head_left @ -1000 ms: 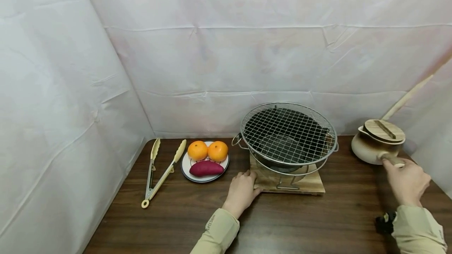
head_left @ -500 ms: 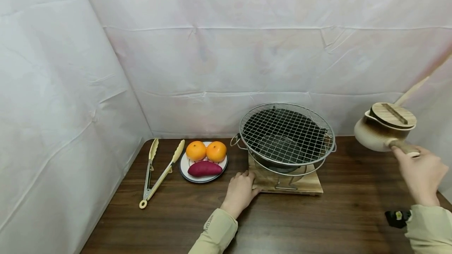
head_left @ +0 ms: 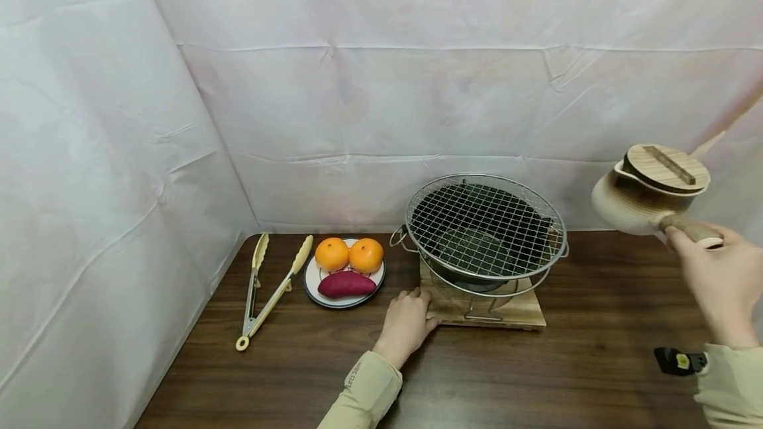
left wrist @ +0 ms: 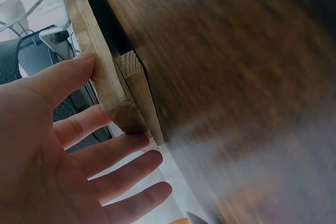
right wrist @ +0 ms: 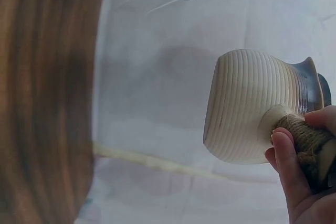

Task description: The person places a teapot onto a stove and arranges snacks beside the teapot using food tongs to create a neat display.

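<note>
My right hand [head_left: 721, 277] grips the twine-wrapped side handle of a cream-and-brown ceramic teapot [head_left: 626, 200] with a wooden lid [head_left: 667, 167]. The teapot hangs above the table's right end, tilted a little; its ribbed body [right wrist: 247, 106] fills the middle of the right wrist view. My left hand [head_left: 405, 323] touches the front left corner of a wooden board [head_left: 447, 306]. In the left wrist view, the thumb lies against the board's edge [left wrist: 100, 51] and the other fingers extend loosely past its corner. On the board stands a round grill [head_left: 485, 230] with a wire mesh top.
Left of the grill is a white plate [head_left: 312, 283] holding two oranges [head_left: 348, 255] and a purple sweet potato [head_left: 346, 285]. Farther left lie spread tongs [head_left: 271, 306] with cream tips. A pale curtain [head_left: 369, 98] closes off the back of the wooden table [head_left: 512, 376].
The right hand has lifted the teapot off the table, raising it and moving slightly right. The left hand keeps its place at the board's corner.
</note>
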A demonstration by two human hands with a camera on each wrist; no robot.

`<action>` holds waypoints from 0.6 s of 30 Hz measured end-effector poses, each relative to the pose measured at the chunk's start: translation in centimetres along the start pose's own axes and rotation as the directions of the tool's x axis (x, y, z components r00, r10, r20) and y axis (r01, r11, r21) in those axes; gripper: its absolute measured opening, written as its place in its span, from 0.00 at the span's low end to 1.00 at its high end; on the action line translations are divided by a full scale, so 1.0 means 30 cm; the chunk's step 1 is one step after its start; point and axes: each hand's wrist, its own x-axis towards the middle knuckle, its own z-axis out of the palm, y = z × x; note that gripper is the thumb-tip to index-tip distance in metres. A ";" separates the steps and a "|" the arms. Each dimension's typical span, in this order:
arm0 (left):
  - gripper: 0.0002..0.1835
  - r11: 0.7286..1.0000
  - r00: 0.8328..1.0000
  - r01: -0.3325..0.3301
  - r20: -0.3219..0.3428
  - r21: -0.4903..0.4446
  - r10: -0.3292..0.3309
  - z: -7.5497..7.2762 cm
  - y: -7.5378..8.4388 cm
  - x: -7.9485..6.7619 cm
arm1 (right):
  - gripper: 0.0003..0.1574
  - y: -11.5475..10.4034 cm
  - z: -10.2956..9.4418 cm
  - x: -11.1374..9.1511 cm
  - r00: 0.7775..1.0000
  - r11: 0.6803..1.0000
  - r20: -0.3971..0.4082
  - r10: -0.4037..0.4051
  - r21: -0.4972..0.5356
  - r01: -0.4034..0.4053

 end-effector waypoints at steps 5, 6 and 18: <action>0.21 1.000 1.000 0.005 0.004 0.008 -0.005 -0.004 0.002 -0.001 | 0.10 -0.068 -0.020 -0.006 0.999 0.997 0.032 -0.004 0.075 0.001; 0.21 1.000 1.000 0.006 0.004 0.010 -0.006 -0.004 0.002 0.000 | 0.14 -0.081 -0.023 -0.007 0.999 0.996 0.041 0.003 0.087 -0.007; 0.21 1.000 1.000 0.005 0.001 0.010 -0.005 -0.001 0.001 -0.002 | 0.26 -0.188 -0.023 -0.028 0.999 0.998 0.032 -0.027 0.058 0.025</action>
